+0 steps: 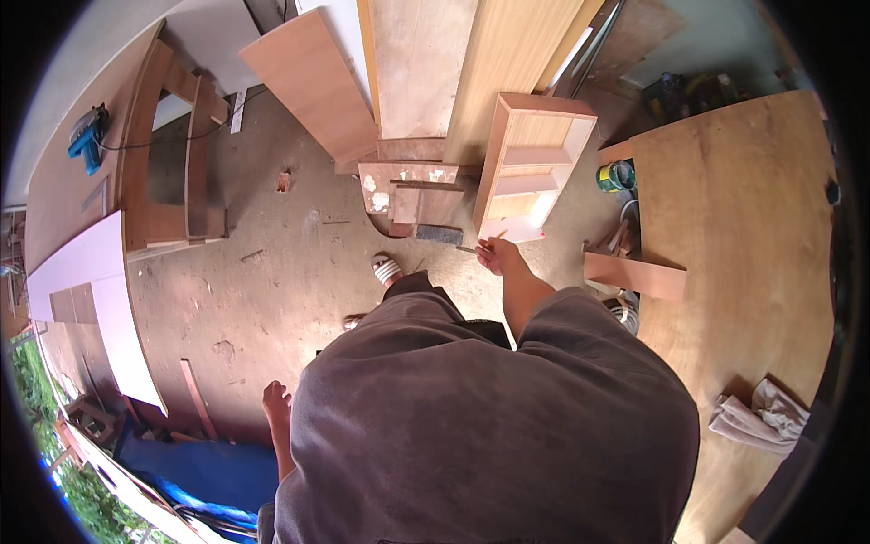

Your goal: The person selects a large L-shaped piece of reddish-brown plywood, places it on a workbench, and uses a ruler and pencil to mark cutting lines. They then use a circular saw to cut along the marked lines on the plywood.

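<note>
In front of my body, my right hand [492,257] is closed round a thin stick-like tool [466,249]. Its dark end points left, and a small orange tip shows above my fingers; I cannot tell whether both belong to one piece. Just beyond this hand stands a tilted wooden shelf unit [526,168] with pale compartments. A dark grey block [439,234] lies to the left of the tool, beside some stacked wood pieces [426,201]. Low at my left side hangs my left hand [276,399], its fingers loosely bent and apart, with nothing visible in it.
Tall boards [421,72] lean at the back. A large plywood-topped table [734,236] fills the right, with a crumpled cloth [761,417] on it. A green can [617,176] stands beside it. At left are a blue power saw [88,140], its cord, and a white panel [127,335].
</note>
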A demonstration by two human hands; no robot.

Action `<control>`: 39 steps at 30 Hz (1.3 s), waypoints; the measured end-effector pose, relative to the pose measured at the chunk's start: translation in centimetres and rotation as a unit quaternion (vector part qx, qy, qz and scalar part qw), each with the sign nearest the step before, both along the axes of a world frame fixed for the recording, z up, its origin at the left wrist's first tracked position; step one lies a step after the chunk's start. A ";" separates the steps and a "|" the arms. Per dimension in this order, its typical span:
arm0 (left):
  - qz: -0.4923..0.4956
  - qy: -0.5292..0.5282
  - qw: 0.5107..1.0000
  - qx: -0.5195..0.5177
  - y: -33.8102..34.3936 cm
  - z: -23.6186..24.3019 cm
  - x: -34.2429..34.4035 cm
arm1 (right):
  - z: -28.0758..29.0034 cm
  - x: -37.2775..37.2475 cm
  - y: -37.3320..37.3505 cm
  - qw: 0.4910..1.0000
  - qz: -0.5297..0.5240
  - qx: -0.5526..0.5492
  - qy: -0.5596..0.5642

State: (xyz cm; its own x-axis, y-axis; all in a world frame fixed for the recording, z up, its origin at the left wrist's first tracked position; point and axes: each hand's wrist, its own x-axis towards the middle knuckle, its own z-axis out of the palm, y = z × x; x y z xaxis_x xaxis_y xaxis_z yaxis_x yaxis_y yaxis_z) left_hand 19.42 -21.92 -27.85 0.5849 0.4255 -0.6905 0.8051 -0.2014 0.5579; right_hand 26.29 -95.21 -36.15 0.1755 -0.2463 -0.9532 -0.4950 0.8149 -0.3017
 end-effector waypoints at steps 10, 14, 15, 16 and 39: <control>-0.303 0.098 0.944 0.089 0.7 -2.0 4.1 | -2.1 -2.4 -6.4 0.994 -0.076 -0.078 0.020; -0.293 0.120 0.946 0.075 -2.5 -0.3 3.3 | -0.2 5.3 -17.1 0.987 -0.089 -0.111 -0.071; -0.297 0.124 0.944 0.073 -3.3 0.0 3.2 | 1.1 6.8 -19.3 0.985 -0.074 -0.147 -0.060; -0.304 0.128 0.942 0.069 -3.8 0.4 3.1 | 1.9 8.2 -20.7 0.985 -0.076 -0.148 -0.037; -0.034 0.164 0.985 0.044 2.1 -4.2 2.9 | -6.8 25.5 19.0 0.532 0.823 -0.194 -0.047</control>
